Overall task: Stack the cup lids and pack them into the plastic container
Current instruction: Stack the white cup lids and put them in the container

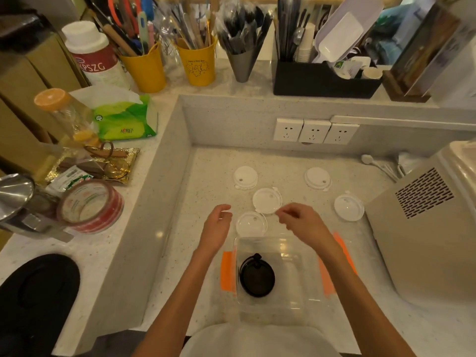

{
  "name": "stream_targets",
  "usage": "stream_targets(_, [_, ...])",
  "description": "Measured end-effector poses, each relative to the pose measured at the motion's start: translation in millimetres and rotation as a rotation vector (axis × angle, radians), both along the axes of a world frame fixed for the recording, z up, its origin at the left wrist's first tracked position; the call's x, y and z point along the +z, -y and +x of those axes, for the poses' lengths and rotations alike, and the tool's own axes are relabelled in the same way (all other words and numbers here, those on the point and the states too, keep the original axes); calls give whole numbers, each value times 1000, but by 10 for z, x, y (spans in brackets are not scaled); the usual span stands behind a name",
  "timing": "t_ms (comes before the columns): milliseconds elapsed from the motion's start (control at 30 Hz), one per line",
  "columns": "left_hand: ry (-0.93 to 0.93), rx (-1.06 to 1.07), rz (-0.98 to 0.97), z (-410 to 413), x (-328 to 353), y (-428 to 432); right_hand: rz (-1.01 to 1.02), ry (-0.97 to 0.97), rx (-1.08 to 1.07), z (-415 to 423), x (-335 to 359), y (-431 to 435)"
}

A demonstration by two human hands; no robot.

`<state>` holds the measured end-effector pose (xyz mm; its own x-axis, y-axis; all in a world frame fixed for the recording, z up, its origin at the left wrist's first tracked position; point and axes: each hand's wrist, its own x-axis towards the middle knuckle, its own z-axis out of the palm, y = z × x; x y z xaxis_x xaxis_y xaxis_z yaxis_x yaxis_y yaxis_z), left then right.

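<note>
Speckled pale stone forms the recessed counter (206,176) we look down on from the head camera, with three wall sockets (314,131) on its back wall and a beige appliance (422,222) at the right. We see five white cup lids lying singly, none stacked: one far left (245,177), one far right (317,178), one in the middle (267,200), one near the appliance (349,207), and one (251,224) just beyond the clear plastic container (304,292). That container sits nearest us between orange tape strips (228,273) and holds a single black lid (257,278). Our left hand (217,228) hovers loosely spread and empty beside the nearest lid. Our right hand (302,222) curls its fingertips at the middle lid's edge; we cannot tell whether they pinch it.
</note>
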<state>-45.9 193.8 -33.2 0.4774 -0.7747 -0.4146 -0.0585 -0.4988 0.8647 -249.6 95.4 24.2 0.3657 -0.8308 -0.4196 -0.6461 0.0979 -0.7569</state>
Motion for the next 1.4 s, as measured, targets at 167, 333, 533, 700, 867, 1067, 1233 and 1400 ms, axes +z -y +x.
stream_targets(167, [-171,-90,382,-11,-41,430,118,-463,202,507,-442,467])
stream_targets(333, [-358,-21,369,-25,-61,428,205,-419,248,583,-705,406])
stream_targets(533, [-219,17,360,41,-121,425,139,-340,173,610,-670,338])
stream_targets(700, [63,-113,584,79,-242,367,216,-441,360,688,-660,274])
stream_targets(867, [-102,-4,363,120,-248,374,242,-341,408,819,-679,280])
stream_targets(1067, [-222,209,16,257,192,403,243,72,362,798,-292,359])
stream_targets(1233, [-369,136,-196,343,612,368,346,239,392,763,-24,279])
stream_targets(1400, [-160,63,-231,112,739,364,450,554,11,807,-138,209])
